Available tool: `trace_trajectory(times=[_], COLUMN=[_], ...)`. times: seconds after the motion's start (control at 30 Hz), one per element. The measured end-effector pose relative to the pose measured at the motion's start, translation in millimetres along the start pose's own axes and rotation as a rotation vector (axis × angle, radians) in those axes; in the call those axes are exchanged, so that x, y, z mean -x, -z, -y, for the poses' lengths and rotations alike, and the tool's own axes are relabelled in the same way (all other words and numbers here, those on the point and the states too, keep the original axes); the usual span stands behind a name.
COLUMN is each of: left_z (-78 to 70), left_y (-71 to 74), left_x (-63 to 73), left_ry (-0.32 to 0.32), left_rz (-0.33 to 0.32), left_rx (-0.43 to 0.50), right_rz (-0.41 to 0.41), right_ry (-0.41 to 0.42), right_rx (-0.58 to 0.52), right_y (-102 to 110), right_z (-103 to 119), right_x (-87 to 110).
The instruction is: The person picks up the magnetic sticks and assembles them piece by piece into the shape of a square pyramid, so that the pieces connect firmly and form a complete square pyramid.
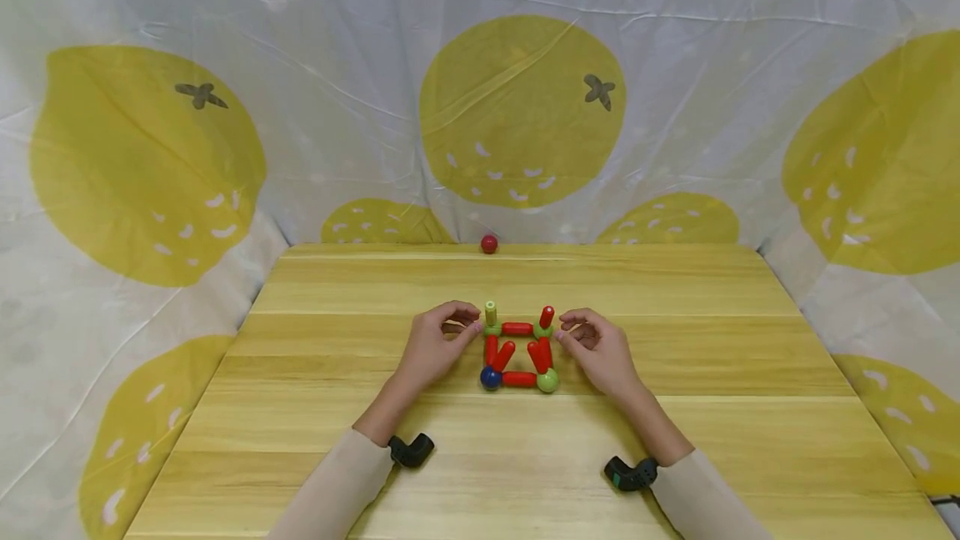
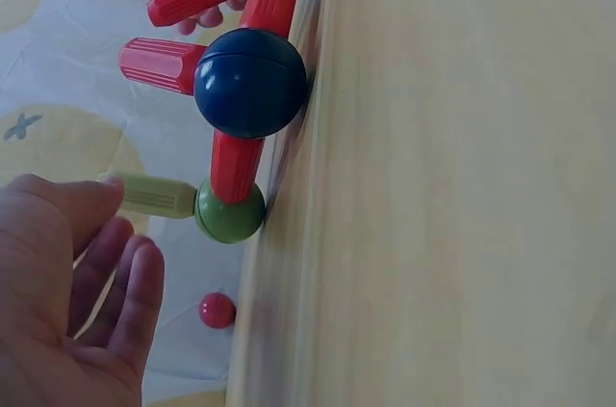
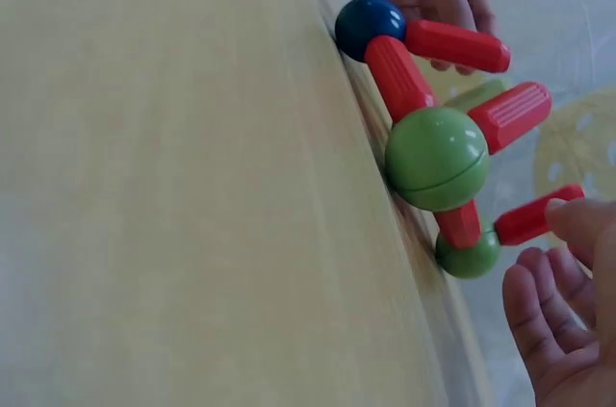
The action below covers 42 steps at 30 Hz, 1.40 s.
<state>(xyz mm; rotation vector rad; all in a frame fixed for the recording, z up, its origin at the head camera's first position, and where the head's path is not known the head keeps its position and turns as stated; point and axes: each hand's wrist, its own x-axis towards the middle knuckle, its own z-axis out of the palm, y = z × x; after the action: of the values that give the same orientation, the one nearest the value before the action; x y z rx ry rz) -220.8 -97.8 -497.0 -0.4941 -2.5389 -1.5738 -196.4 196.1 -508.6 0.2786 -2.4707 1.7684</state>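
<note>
Both hands are at the back corners of the rod-and-ball frame (image 1: 519,352), mid-table (image 1: 675,440): left hand (image 1: 435,348) pinches the upright yellow-green rod (image 1: 491,312) at 11 o'clock, right hand (image 1: 600,352) pinches the upright red rod (image 1: 547,317) at 1 o'clock. I'd say the base square's done, four posts up, top layer left. Spare red ball (image 1: 489,244) sits way back at 12.

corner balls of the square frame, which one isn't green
The dark blue ball at the near corner on the left hand's side. The other three corner balls are green, all joined by red plastic rods.
</note>
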Motion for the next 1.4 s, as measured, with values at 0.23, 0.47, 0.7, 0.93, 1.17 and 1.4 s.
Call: trace_trajectory(times=[0.23, 0.47, 0.7, 0.93, 1.17, 1.4], left_z=[5.3, 10.1, 4.3, 1.1, 3.1, 3.6], left_y=[-7.5, -18.1, -19.3, -19.4, -20.1, -20.1], left_x=[-8.4, -14.6, -13.2, -9.8, -8.0, -6.8], left_ry=[0.041, 0.002, -0.11, -0.216, -0.253, -0.264], left_rz=[0.029, 0.082, 0.076, 0.117, 0.115, 0.116], left_rx=[0.001, -0.102, -0.224, -0.332, -0.346, -0.341], right_rz=[0.075, 0.065, 0.05, 0.084, 0.095, 0.093], right_ry=[0.035, 0.029, 0.09, 0.167, 0.221, 0.203], right_rx=[-0.013, -0.015, 0.068, 0.136, 0.16, 0.192], right_y=[-4, -11, -12, -13, -16, -17], right_z=[-14, -18, -17, -15, -12, -11], right_x=[-11.5, -16.4, -17.0, -13.8, -12.1, -12.2])
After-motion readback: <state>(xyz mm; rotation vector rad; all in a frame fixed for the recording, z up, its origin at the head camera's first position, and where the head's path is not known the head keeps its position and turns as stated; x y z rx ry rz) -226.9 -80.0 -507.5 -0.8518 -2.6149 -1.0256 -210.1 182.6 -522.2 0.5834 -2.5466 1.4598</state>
